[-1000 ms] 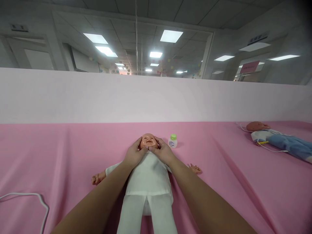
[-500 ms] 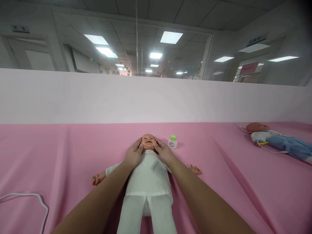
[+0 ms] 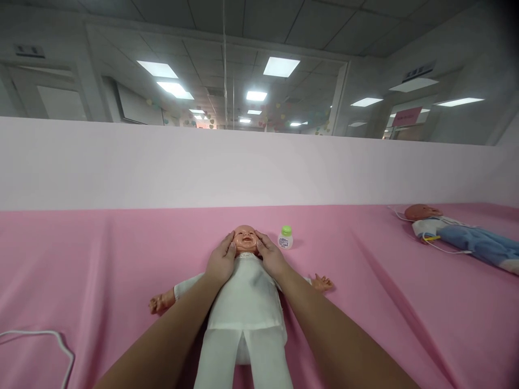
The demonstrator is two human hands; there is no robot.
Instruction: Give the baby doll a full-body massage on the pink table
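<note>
A baby doll (image 3: pixel 246 302) in a white top and white trousers lies face up on a pink sheet (image 3: pixel 133 254), its arms spread out. My left hand (image 3: pixel 222 259) rests against the left side of the doll's face, its fingers curved round the cheek. On the opposite cheek lies my right hand (image 3: pixel 271 255), so the head sits between both hands. Part of each palm and the sides of the doll's head are hidden. A small clear bottle (image 3: pixel 285 238) with a green cap stands just right of my right hand.
A second doll (image 3: pixel 472 237) in blue and white clothes, with thin tubes on it, lies at the far right. A white cable (image 3: pixel 60 343) curls at the lower left. Behind the sheet rises a white low wall (image 3: pixel 243 167) with glass above.
The view has shifted slightly, so the scene sits a little lower and further left. Both hands remain on the doll's cheeks, with little visible movement.
</note>
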